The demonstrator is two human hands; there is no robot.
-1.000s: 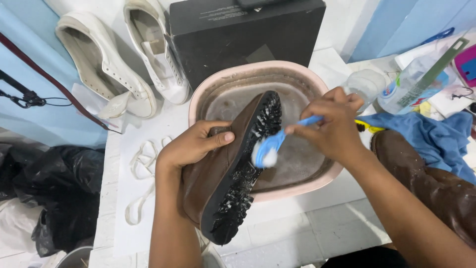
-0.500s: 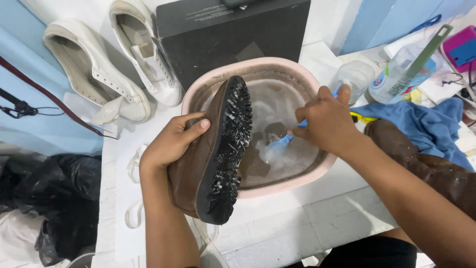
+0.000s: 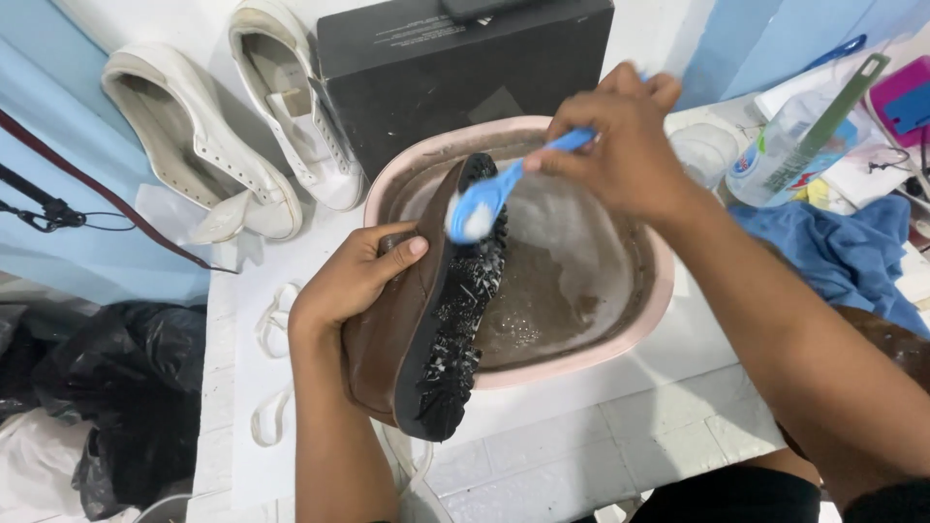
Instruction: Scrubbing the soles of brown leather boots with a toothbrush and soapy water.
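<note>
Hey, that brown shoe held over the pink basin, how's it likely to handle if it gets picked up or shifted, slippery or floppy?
The brown shoe probably feels slippery: its black sole glistens wet and soapy. It looks fairly stiff, since it keeps its shape though the left hand grips only its middle. Tilted on edge over the pink basin, it might slide into the murky water if released.

The left hand (image 3: 354,281) covers much of the brown shoe's (image 3: 397,339) upper, and its fingers, all but the thumb, lie hidden behind the shoe. The shoe's black sole (image 3: 463,320) hides part of the pink basin (image 3: 591,353) and its murky water. The right hand (image 3: 625,145) conceals the end of the blue brush (image 3: 489,199) handle; the bristles are blurred. The black box (image 3: 455,68) is cut off by the top edge, and so is one white sneaker (image 3: 295,107). A brown boot (image 3: 896,344) runs off the right edge.
</note>
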